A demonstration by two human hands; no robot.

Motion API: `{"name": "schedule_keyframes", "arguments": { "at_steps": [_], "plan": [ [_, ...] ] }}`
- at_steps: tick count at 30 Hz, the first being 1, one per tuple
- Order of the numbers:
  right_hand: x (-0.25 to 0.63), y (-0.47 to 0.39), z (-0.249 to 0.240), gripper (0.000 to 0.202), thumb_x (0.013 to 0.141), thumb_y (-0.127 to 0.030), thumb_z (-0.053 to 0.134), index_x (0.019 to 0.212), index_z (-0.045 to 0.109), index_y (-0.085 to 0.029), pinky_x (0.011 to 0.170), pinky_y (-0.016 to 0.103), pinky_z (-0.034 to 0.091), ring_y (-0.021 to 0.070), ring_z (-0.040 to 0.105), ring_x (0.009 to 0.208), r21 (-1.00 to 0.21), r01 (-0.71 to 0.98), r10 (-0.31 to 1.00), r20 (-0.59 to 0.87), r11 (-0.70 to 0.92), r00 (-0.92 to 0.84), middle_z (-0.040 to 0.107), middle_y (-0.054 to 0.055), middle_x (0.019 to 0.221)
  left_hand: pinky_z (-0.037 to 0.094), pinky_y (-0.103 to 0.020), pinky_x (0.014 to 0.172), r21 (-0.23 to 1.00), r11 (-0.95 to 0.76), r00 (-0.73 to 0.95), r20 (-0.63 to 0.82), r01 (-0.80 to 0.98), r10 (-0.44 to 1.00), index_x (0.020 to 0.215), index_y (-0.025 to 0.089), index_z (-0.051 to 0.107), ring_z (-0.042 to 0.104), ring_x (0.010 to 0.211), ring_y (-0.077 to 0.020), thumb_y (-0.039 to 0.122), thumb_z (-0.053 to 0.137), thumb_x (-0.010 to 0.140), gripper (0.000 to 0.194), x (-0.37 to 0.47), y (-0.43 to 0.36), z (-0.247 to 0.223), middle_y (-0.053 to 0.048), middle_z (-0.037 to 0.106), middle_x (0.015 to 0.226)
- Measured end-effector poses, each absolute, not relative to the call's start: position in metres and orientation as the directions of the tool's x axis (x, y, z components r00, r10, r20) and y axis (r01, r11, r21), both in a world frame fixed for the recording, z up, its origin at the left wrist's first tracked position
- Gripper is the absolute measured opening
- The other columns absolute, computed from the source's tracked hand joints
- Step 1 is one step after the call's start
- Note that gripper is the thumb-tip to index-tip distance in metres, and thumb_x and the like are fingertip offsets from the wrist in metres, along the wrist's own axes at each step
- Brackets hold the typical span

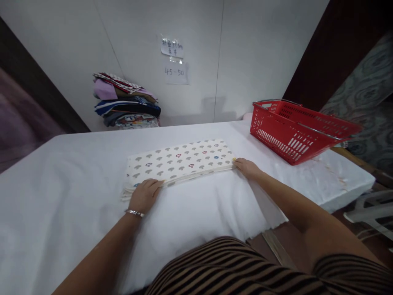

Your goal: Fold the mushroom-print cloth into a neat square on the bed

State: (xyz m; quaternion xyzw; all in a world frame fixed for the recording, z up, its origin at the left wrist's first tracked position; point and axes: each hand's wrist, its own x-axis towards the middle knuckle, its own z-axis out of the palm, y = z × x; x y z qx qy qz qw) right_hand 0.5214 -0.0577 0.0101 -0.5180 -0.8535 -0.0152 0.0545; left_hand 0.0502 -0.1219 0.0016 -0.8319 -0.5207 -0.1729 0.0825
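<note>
A folded cream cloth (184, 159) with grey, red and blue mushroom-like prints lies in a long strip on the white-covered table (92, 172). Several layers show along its near edge and at its left end. My left hand (145, 196), a silver bracelet at the wrist, grips the near edge close to the left end, fingers together on top. At the near right corner, my right hand (246, 168) pinches the same cloth between thumb and fingers. Both thumbs are partly hidden.
A red plastic basket (294, 135) with metal handles stands on the table's right side. At the back left is a pile of folded clothes and fabrics (127, 102). Paper signs (177, 73) hang on the wall. A white plastic stool (373, 211) stands at the right.
</note>
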Motion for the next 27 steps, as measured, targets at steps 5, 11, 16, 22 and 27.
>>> {"name": "schedule_keyframes", "arguments": {
  "at_steps": [5, 11, 16, 22, 27],
  "plan": [
    [0.529, -0.050, 0.015, 0.030, 0.087, -0.017, 0.043, 0.108, 0.063, -0.021, 0.087, 0.028, 0.041, 0.0187, 0.052, 0.106, -0.148, 0.849, 0.862, 0.091, 0.508, -0.499, 0.056, 0.007, 0.117, 0.044, -0.036, 0.083, 0.041, -0.454, 0.406, 0.381, 0.890, 0.831, 0.107, 0.019, 0.064, 0.055, 0.092, -0.0230, 0.031, 0.036, 0.088, 0.036, 0.048, -0.120, -0.002, -0.009, 0.064, 0.098],
    [0.527, -0.047, 0.019, 0.026, 0.085, -0.019, 0.048, 0.104, 0.064, -0.022, 0.081, 0.027, 0.041, 0.0196, 0.052, 0.101, -0.099, 0.889, 0.894, 0.072, 0.448, -0.443, 0.057, 0.007, 0.111, 0.043, -0.035, 0.085, 0.029, -0.441, 0.401, 0.364, 0.897, 0.840, 0.108, 0.020, 0.063, 0.054, 0.094, -0.0220, 0.030, 0.035, 0.088, 0.035, 0.046, -0.116, -0.005, -0.008, 0.063, 0.099],
    [0.522, -0.044, 0.035, 0.022, 0.086, -0.018, 0.046, 0.097, 0.065, -0.020, 0.073, 0.023, 0.040, 0.0175, 0.055, 0.091, -0.038, 0.891, 0.891, -0.029, 0.452, -0.453, 0.060, 0.007, 0.100, 0.042, -0.036, 0.085, 0.034, -0.448, 0.408, 0.356, 0.893, 0.841, 0.109, 0.019, 0.063, 0.054, 0.093, -0.0225, 0.032, 0.035, 0.088, 0.037, 0.046, -0.115, -0.006, -0.009, 0.063, 0.099],
    [0.523, -0.046, 0.040, 0.028, 0.092, -0.019, 0.036, 0.100, 0.063, -0.019, 0.075, 0.023, 0.039, 0.0175, 0.052, 0.100, 0.057, 0.894, 0.893, 0.053, 0.445, -0.448, 0.059, 0.008, 0.107, 0.043, -0.038, 0.085, 0.075, -0.458, 0.405, 0.358, 0.886, 0.842, 0.107, 0.020, 0.063, 0.054, 0.093, -0.0229, 0.033, 0.033, 0.088, 0.038, 0.044, -0.114, -0.006, -0.009, 0.063, 0.100],
    [0.526, -0.051, 0.027, 0.029, 0.090, -0.017, 0.038, 0.105, 0.062, -0.022, 0.076, 0.024, 0.041, 0.0181, 0.051, 0.102, 0.048, 0.896, 0.896, 0.037, 0.441, -0.442, 0.059, 0.006, 0.110, 0.044, -0.039, 0.083, 0.094, -0.470, 0.405, 0.380, 0.877, 0.832, 0.104, 0.020, 0.063, 0.055, 0.093, -0.0238, 0.033, 0.033, 0.087, 0.037, 0.044, -0.115, -0.005, -0.009, 0.064, 0.099]
  ]
}}
